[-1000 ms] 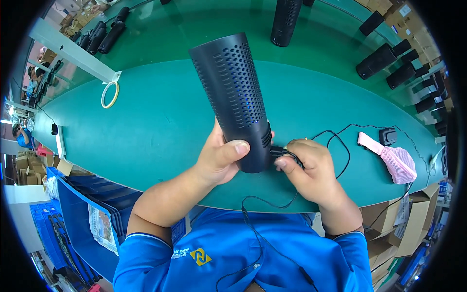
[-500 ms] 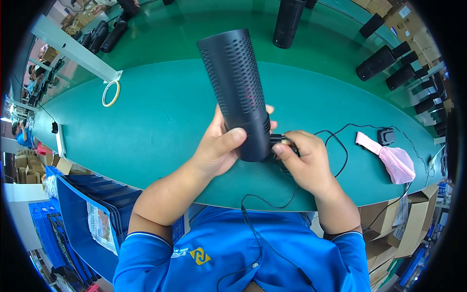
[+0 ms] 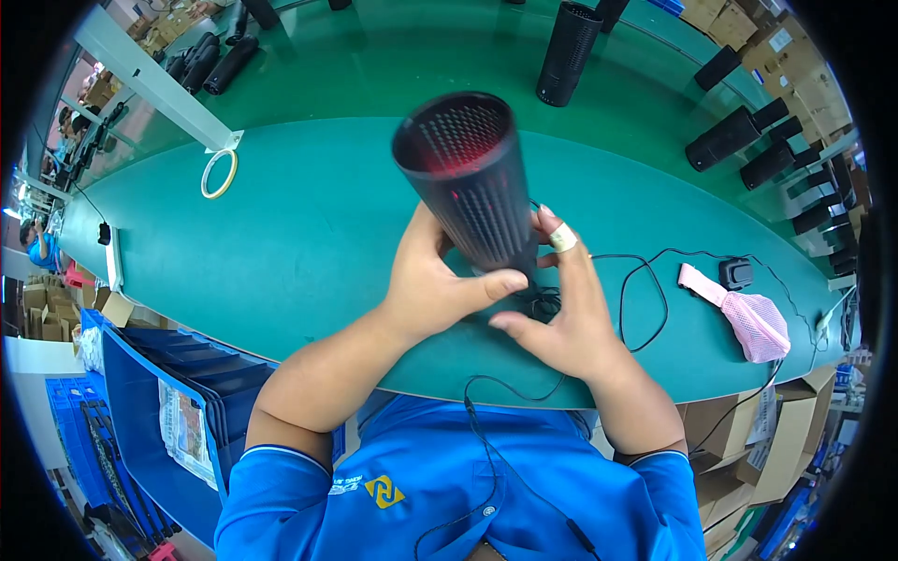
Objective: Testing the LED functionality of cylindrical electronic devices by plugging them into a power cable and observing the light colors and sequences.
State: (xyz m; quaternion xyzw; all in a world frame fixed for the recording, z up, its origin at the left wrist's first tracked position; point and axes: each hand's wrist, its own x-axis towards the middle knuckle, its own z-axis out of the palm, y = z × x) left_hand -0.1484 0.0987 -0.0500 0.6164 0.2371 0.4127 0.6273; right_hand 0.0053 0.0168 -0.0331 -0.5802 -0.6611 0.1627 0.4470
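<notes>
The person's left hand is clamped around the lower part of a black perforated cylinder, which stands tilted at the centre of the frame, its open top showing a red glow. Right of it, the right hand has its thumb and fingers apart around a bunched black cable; whether it grips anything, one cannot tell. A pink mesh pouch lies at the right of the frame, a tape ring at the upper left, both on the green tabletop.
</notes>
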